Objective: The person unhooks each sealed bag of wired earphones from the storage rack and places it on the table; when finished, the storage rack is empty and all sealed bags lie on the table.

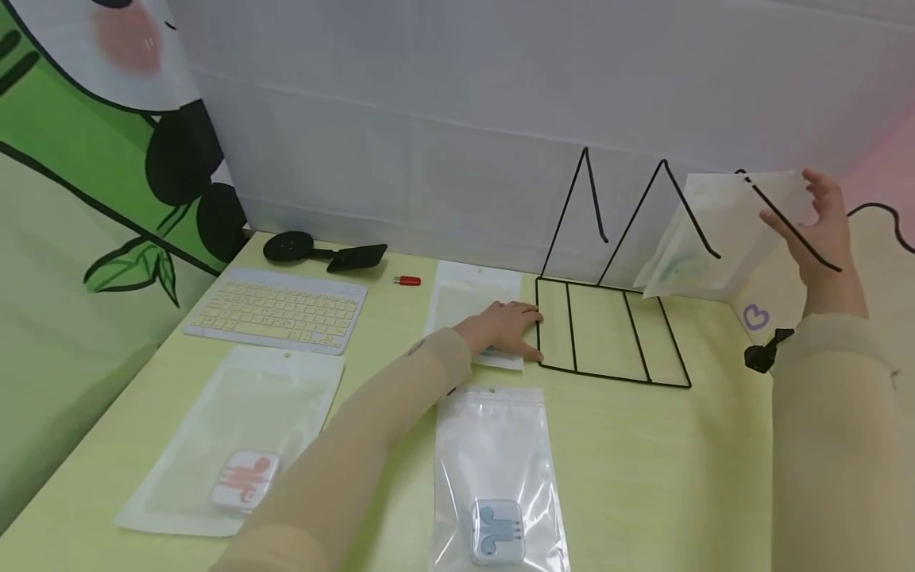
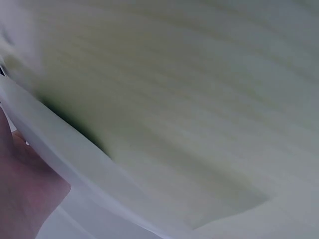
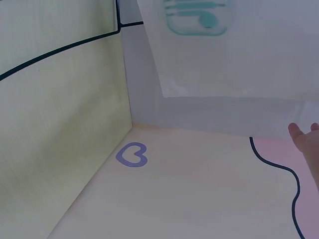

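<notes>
A black wire display rack (image 1: 615, 376) with several upright prongs stands at the table's back right. A translucent pouch (image 1: 729, 214) hangs at the rightmost prong; through it a green earphone case (image 3: 197, 17) shows in the right wrist view. Fingers spread, my right hand (image 1: 825, 230) is beside the pouch's right edge and the prong. My left hand (image 1: 500, 327) rests over a flat white pouch (image 1: 475, 278), its fingertips touching the rack's left base bar. In the left wrist view part of my left hand (image 2: 30, 184) shows beside a pale sheet-like edge.
On the left lie a white keyboard (image 1: 279, 310), a black folding stand (image 1: 322, 253) and a red USB stick (image 1: 408, 280). Pouches with a red earphone case (image 1: 245, 481) and a blue earphone case (image 1: 497, 531) lie in front. A small black object (image 1: 766, 351) is at the right.
</notes>
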Demonstrator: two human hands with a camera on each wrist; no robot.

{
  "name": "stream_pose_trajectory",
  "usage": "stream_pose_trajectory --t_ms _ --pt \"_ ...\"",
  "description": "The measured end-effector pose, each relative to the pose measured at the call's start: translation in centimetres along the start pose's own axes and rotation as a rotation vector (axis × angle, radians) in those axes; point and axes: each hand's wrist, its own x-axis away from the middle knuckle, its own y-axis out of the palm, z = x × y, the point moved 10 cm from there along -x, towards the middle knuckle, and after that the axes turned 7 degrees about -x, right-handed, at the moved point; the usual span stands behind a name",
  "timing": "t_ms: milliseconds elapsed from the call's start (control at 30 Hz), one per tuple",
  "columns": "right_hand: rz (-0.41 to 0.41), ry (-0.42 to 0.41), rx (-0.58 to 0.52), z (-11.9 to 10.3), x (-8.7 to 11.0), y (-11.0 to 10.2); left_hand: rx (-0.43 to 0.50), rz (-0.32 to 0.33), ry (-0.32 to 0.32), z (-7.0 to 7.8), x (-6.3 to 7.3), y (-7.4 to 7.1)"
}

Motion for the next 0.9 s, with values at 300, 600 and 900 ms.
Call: stream_pose_trajectory --t_ms 300,600,900 --pt "0.141 -0.081 -0.268 -0.2 0.7 -1.3 0.016 -0.01 -0.012 0.2 0.3 0.0" --pt "0.133 -0.104 -0.246 0.4 1.7 -1.0 0.008 -0.001 -0.007 0.1 0.0 0.0" --pt "0.101 -0.1 -0.249 1.7 2.8 -0.1 0.016 -0.001 -0.013 0.0 0.2 0.0"
